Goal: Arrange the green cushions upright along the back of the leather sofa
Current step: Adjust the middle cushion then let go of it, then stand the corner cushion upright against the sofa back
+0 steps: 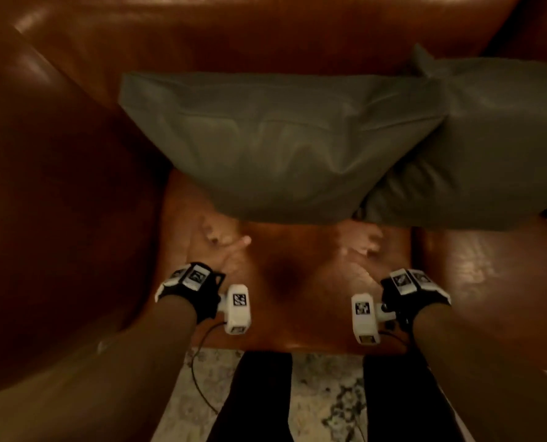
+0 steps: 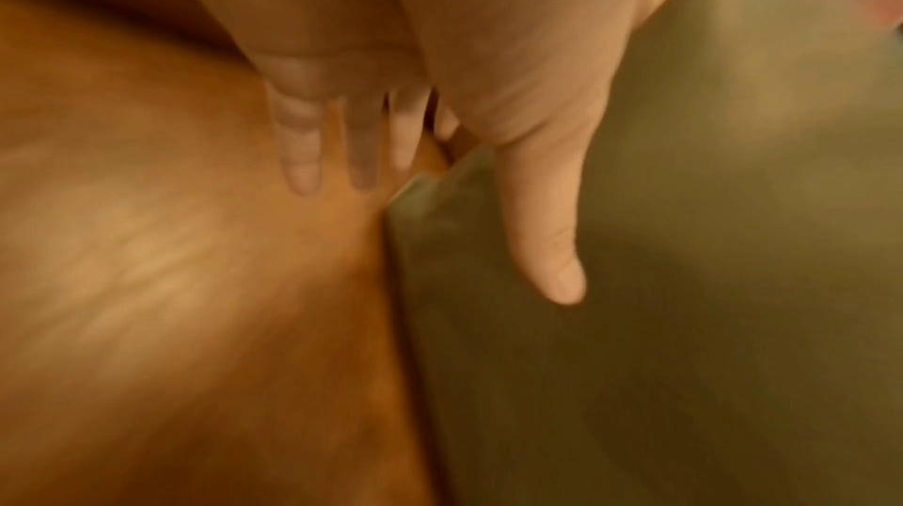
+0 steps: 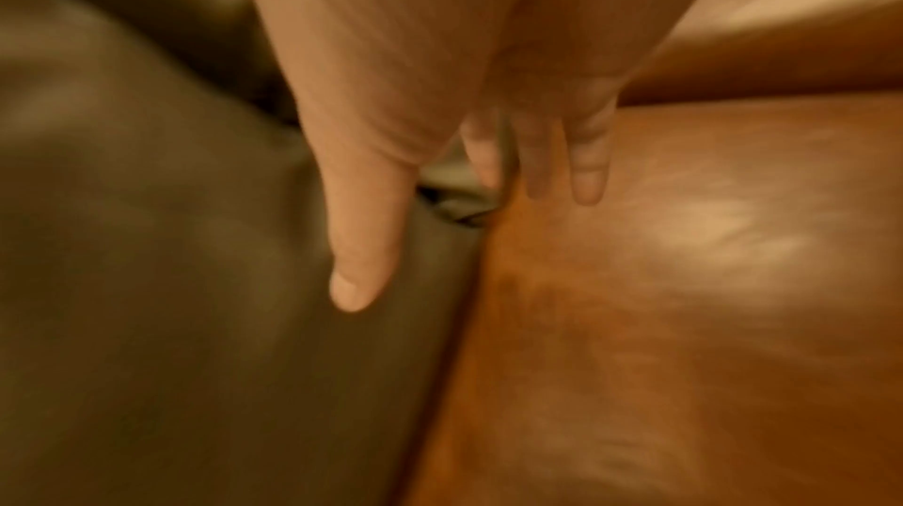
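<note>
A green cushion (image 1: 275,148) leans upright against the back of the brown leather sofa (image 1: 265,36), its lower edge on the seat. A second green cushion (image 1: 489,161) stands to its right, partly behind it. My left hand (image 1: 224,240) and right hand (image 1: 361,245) are over the seat just below the first cushion's lower corners, fingers straight and spread, holding nothing. In the left wrist view the thumb (image 2: 552,244) lies across the cushion (image 2: 684,302). In the right wrist view the thumb (image 3: 361,252) does the same over the cushion (image 3: 171,282). Blur hides whether they touch.
The sofa's padded left armrest (image 1: 58,186) rises close beside my left arm. The seat cushion (image 1: 291,298) lies bare in front of the green cushions. A patterned rug (image 1: 326,393) and my dark-trousered legs (image 1: 259,397) are below the seat's front edge.
</note>
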`<state>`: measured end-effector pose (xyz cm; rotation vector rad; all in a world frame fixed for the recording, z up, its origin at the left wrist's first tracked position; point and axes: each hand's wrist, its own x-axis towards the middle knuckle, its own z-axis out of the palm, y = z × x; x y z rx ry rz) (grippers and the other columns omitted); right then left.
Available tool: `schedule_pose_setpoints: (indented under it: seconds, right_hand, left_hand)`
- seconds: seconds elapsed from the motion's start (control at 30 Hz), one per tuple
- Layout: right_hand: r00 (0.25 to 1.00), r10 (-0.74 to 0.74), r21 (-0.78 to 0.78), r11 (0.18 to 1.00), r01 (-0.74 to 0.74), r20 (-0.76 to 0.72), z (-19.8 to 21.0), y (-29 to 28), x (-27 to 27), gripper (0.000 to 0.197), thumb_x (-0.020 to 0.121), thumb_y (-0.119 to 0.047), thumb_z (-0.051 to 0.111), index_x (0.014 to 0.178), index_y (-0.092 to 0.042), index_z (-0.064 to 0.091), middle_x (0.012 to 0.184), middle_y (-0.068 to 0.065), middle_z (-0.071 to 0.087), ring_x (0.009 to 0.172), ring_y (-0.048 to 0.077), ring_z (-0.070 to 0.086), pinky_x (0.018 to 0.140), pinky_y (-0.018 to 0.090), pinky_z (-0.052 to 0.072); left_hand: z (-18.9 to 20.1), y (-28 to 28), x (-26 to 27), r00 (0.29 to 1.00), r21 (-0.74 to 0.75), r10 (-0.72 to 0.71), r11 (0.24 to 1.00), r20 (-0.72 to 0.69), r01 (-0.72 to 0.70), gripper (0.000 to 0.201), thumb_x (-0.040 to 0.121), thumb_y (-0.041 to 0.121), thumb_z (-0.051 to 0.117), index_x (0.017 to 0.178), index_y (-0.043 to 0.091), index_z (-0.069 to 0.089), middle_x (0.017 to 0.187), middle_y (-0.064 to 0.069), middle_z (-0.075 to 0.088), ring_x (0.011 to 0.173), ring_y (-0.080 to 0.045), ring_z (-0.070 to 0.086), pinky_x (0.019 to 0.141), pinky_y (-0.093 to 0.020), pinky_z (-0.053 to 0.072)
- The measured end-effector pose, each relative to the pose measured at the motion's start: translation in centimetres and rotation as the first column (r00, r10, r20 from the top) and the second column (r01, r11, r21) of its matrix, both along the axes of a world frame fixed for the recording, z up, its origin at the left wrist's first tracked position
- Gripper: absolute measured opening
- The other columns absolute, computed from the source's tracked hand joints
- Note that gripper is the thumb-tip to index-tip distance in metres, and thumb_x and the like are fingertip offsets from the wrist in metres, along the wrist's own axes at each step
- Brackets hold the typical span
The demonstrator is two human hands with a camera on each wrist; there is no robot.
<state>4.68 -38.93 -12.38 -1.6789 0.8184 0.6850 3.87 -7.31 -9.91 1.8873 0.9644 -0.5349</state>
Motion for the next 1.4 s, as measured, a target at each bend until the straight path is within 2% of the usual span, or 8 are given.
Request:
schedule_pose_setpoints:
  seconds: [0.17, 0.33, 0.57, 0.7, 0.97, 1.13, 1.3, 1.4]
  right_hand:
    - [0.928, 0.163, -0.172, 0.979, -0.110, 0.335, 2.8, 3.9, 6.0, 0.148, 0.049, -0.025, 0.099, 0.161, -0.020, 0.002, 0.163, 0.003, 0.032, 0.147, 0.015, 0.039, 0.120, 0.032, 0.034]
    - [0.918, 0.166, -0.268, 0.961, -0.068, 0.360, 2.8, 4.3, 8.4, 0.154, 0.040, -0.037, 0.099, 0.158, -0.022, 0.002, 0.161, 0.002, 0.030, 0.147, 0.022, 0.037, 0.119, 0.045, 0.039]
    - [0.895, 0.244, -0.289, 0.947, -0.138, 0.373, 2.2, 4.1, 8.2, 0.128, 0.058, -0.026, 0.097, 0.157, -0.011, 0.018, 0.159, 0.004, 0.036, 0.148, 0.018, 0.036, 0.112, 0.015, 0.024]
    - [0.881, 0.271, -0.213, 0.956, -0.200, 0.388, 2.6, 4.5, 7.5, 0.106, 0.066, -0.018, 0.094, 0.153, -0.007, 0.034, 0.145, -0.003, 0.050, 0.136, 0.008, 0.045, 0.086, -0.016, 0.025]
    - [0.840, 0.218, -0.076, 0.975, -0.209, 0.496, 2.1, 12.9, 8.8, 0.115, 0.058, -0.013, 0.097, 0.151, -0.005, 0.030, 0.146, 0.001, 0.053, 0.133, 0.010, 0.051, 0.095, -0.009, 0.033]
    - [0.867, 0.160, -0.034, 0.986, -0.164, 0.472, 1.0, 18.7, 10.5, 0.127, 0.048, -0.029, 0.100, 0.152, -0.008, 0.029, 0.148, 0.002, 0.052, 0.135, 0.012, 0.051, 0.119, 0.027, 0.036]
    - [0.860, 0.176, -0.086, 0.984, -0.154, 0.479, 0.8, 18.4, 10.7, 0.113, 0.062, -0.022, 0.095, 0.154, -0.008, 0.032, 0.148, -0.007, 0.048, 0.132, 0.006, 0.048, 0.088, -0.016, 0.025]
    - [0.819, 0.049, -0.048, 0.999, -0.027, 0.572, 2.7, 18.5, 8.8, 0.133, 0.057, -0.012, 0.097, 0.160, -0.016, 0.012, 0.159, -0.003, 0.038, 0.141, 0.007, 0.043, 0.107, 0.000, 0.036]
  left_hand:
    - [1.8, 5.7, 6.8, 0.948, -0.029, -0.069, 0.996, 0.311, 0.082, 0.138, 0.056, 0.003, 0.096, 0.160, 0.014, 0.007, 0.159, 0.002, 0.032, 0.142, -0.012, 0.038, 0.115, -0.023, 0.038]
    - [1.4, 6.1, 9.8, 0.912, -0.036, -0.167, 0.980, 0.375, 0.194, 0.134, 0.050, 0.001, 0.098, 0.154, 0.011, 0.016, 0.151, -0.003, 0.044, 0.136, -0.014, 0.047, 0.106, -0.014, 0.042]
    - [0.7, 6.3, 9.1, 0.886, -0.085, -0.184, 0.967, 0.425, 0.241, 0.148, 0.023, 0.052, 0.100, 0.147, 0.010, 0.031, 0.142, -0.006, 0.058, 0.133, -0.018, 0.057, 0.116, -0.043, 0.044]
    - [2.3, 6.5, 8.5, 0.882, -0.049, -0.193, 0.970, 0.431, 0.236, 0.137, 0.033, 0.033, 0.103, 0.147, 0.009, 0.033, 0.140, 0.001, 0.057, 0.130, -0.012, 0.056, 0.112, -0.022, 0.044]
    - [4.3, 14.2, 8.4, 0.836, 0.036, -0.162, 0.985, 0.525, 0.168, 0.096, 0.050, -0.003, 0.094, 0.135, -0.009, 0.050, 0.117, 0.005, 0.065, 0.102, 0.022, 0.061, 0.092, 0.000, 0.045]
    - [1.5, 18.9, 10.2, 0.883, 0.003, -0.113, 0.992, 0.455, 0.125, 0.094, 0.059, -0.009, 0.090, 0.141, 0.001, 0.048, 0.135, -0.009, 0.064, 0.119, -0.012, 0.066, 0.106, -0.027, 0.051]
    - [-0.1, 19.4, 11.4, 0.905, -0.138, -0.047, 0.984, 0.422, 0.115, 0.101, 0.051, 0.001, 0.096, 0.141, 0.004, 0.050, 0.127, -0.002, 0.069, 0.115, -0.009, 0.068, 0.109, -0.038, 0.051]
    - [1.2, 18.6, 9.8, 0.871, -0.148, 0.004, 0.986, 0.491, 0.079, 0.107, 0.055, -0.008, 0.092, 0.146, 0.001, 0.038, 0.135, -0.003, 0.060, 0.105, 0.017, 0.061, 0.100, -0.011, 0.049]
